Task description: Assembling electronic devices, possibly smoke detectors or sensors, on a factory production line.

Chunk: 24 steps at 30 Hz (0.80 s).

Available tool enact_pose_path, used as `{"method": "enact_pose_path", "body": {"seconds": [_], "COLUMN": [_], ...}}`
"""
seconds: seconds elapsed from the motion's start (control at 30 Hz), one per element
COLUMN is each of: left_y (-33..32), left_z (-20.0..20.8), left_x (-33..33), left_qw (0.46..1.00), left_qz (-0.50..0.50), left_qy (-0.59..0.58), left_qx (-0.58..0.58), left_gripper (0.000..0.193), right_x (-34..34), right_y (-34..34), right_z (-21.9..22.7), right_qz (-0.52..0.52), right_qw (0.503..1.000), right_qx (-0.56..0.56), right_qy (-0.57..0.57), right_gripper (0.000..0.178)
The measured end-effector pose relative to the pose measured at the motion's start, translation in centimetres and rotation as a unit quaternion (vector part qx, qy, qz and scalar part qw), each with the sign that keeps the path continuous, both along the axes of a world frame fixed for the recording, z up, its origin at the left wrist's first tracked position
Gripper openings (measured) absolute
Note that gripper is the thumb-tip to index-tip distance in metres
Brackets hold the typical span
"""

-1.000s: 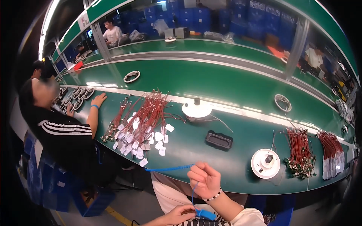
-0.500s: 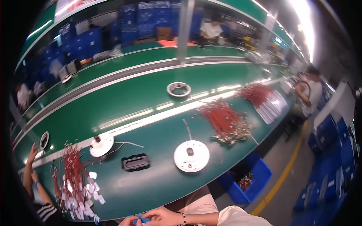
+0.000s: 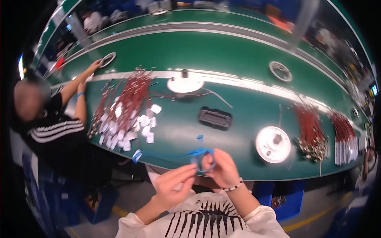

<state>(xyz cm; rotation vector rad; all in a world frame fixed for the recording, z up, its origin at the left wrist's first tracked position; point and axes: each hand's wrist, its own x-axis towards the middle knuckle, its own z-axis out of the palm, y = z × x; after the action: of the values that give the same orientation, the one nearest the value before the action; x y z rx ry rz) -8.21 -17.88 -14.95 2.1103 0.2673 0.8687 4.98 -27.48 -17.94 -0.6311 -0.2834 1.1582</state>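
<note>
A blue wrist strap (image 3: 203,153) with a trailing cord is in front of me, over the table's near edge. My right hand (image 3: 223,169), with a beaded bracelet, is closed on its loop. Beside it, my left hand (image 3: 174,183) has its fingertips close to the loop's left side. Its thumb stands apart from the fingers and nothing shows between them; I cannot tell whether the tips touch the strap. Leftward, the cord runs to a blue and white end piece (image 3: 137,156) near the table edge.
Red wire bundles with white tags (image 3: 127,115) lie left, and more wire bundles (image 3: 311,131) right. Between them are a black tray (image 3: 215,118) and white round fixtures (image 3: 273,143). A co-worker (image 3: 59,119) reaches toward a white ring (image 3: 107,59). Below stands a blue bin (image 3: 291,206).
My view has swung left and down, so things appear farther right. Both hands have come up into fuller view with the blue strap, its loop and cord now showing.
</note>
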Motion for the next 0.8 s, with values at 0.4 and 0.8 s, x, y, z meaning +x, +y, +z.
{"method": "enact_pose_path", "body": {"seconds": [0.4,0.8], "left_y": [2.8,2.0], "left_z": [-3.0,-4.3], "left_x": [1.1,3.2], "left_qw": [0.969,0.824], "left_qz": [-0.136,-0.126], "left_qy": [0.196,-0.009], "left_qx": [-0.057,-0.552], "left_gripper": [0.011,0.028], "right_x": [-2.4,-3.8], "right_y": [0.5,-0.1], "right_z": [0.7,-0.6], "right_qz": [-0.119,-0.168], "right_qw": [0.780,0.805], "right_qx": [-0.120,-0.136], "right_qy": [-0.603,-0.552], "right_gripper": [0.009,0.006]}}
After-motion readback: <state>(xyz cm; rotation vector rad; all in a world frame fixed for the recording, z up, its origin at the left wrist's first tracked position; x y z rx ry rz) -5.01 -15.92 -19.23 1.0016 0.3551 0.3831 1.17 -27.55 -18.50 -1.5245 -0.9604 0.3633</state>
